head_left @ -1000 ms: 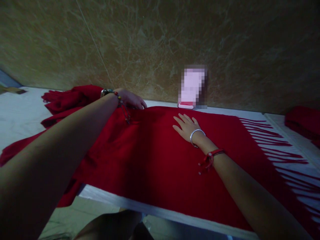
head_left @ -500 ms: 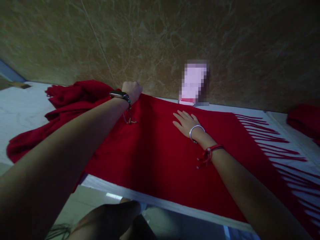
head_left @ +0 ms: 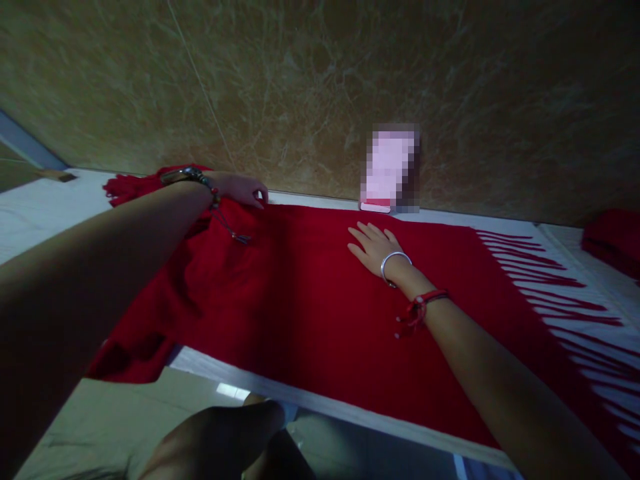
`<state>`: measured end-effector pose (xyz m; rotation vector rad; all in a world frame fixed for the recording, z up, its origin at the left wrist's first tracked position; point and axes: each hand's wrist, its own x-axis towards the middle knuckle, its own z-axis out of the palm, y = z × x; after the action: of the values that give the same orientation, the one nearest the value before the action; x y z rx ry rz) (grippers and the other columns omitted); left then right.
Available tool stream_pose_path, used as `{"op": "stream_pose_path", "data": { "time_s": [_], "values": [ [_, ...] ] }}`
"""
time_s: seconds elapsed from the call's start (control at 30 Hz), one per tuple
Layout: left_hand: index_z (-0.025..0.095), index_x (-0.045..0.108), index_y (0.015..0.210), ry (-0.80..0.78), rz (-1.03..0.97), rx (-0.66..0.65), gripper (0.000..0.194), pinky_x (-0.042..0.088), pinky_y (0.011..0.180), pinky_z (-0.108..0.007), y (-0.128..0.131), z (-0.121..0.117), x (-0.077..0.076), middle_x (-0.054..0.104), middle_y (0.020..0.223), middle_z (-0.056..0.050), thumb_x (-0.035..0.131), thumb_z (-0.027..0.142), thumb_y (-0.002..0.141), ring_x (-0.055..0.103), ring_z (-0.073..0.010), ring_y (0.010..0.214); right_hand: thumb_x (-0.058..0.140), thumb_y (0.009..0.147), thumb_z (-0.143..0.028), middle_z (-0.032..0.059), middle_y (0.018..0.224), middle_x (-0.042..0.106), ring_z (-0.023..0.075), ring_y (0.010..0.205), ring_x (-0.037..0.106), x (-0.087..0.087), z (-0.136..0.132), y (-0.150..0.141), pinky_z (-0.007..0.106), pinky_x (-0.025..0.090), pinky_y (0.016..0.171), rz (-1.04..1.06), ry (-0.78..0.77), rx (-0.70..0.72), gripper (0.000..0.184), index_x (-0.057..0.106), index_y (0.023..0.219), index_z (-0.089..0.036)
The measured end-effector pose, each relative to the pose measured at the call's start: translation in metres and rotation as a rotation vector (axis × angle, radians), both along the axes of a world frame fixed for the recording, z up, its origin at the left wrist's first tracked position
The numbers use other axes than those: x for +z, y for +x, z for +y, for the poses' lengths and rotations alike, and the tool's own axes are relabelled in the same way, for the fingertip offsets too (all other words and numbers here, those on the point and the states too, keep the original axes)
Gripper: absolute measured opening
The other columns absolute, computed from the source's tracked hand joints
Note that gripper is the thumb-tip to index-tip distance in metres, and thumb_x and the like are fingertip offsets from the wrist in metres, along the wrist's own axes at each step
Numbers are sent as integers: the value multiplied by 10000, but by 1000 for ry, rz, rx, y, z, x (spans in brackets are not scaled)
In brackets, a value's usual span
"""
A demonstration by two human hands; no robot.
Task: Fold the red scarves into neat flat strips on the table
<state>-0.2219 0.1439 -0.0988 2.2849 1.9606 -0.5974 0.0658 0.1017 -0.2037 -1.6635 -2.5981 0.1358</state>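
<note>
A red fringed scarf lies spread over a narrow white table, its tassels fanned out at the right end. At the left its cloth is bunched and wrinkled, with part drooping over the front edge. My left hand, wearing a dark watch, is at the scarf's far edge. Its thumb and forefinger curl together in a pinch on the cloth there. My right hand, with a silver bangle and a red cord bracelet, rests flat on the scarf, fingers stretched and slightly spread.
A pixelated pink-and-white upright object leans against the brown marbled wall behind the table. More red cloth lies at the far right. The table's pale front edge runs above my legs.
My left hand has shifted left and lower along the far edge, and the cloth beneath it lies lower. The bunched left part has slid toward the front edge. My right hand stays put.
</note>
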Motion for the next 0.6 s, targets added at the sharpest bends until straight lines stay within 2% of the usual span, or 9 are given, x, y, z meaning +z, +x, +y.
{"op": "stream_pose_path", "data": {
  "time_s": [0.07,0.2,0.27,0.33,0.4,0.5,0.6],
  "values": [
    [41,628,1034,10,-9,37,276,404,753,-180,-2,-4,7,668,905,-41,474,159,837,518,-86,765,311,948,-417,37,1535,295,248,1406,257,0,0,0,487,224,1129,3,0,4,522,371,1435,-239],
    [-10,586,1058,-116,-304,170,346,438,716,-202,-7,-13,20,670,797,-30,343,203,934,514,-85,705,316,946,-427,36,1524,322,246,1399,273,-3,1,1,489,232,1124,18,29,7,514,389,1424,-252],
    [-11,577,1074,-149,-397,184,384,446,720,-213,-7,-17,26,675,768,-25,298,222,953,523,-93,708,322,943,-434,35,1519,334,246,1396,280,-4,1,1,490,236,1122,24,37,7,512,398,1418,-258],
    [2,581,1083,-153,-395,163,345,440,757,-215,-6,-18,29,690,793,-22,342,200,931,534,-98,757,323,943,-437,34,1518,336,244,1395,283,-4,1,1,487,235,1122,29,37,8,512,401,1416,-257],
    [24,582,1104,-216,-353,100,304,423,815,-212,-3,-18,27,707,904,-31,430,164,880,542,-98,838,322,944,-429,35,1521,329,242,1396,281,-4,1,1,482,232,1125,28,31,6,513,397,1419,-250],
    [57,585,1122,-334,-277,-2,345,405,862,-209,1,-15,17,689,1078,-61,537,153,794,553,-112,930,324,946,-411,40,1526,317,244,1397,278,-2,1,1,481,230,1126,22,16,0,514,387,1426,-237],
    [126,632,1064,-397,-235,-71,355,407,839,-200,5,-12,3,694,1069,-41,618,223,722,574,-148,958,328,945,-402,41,1521,328,246,1394,285,-1,1,1,484,236,1123,24,19,4,510,393,1422,-236]
  ]
}}
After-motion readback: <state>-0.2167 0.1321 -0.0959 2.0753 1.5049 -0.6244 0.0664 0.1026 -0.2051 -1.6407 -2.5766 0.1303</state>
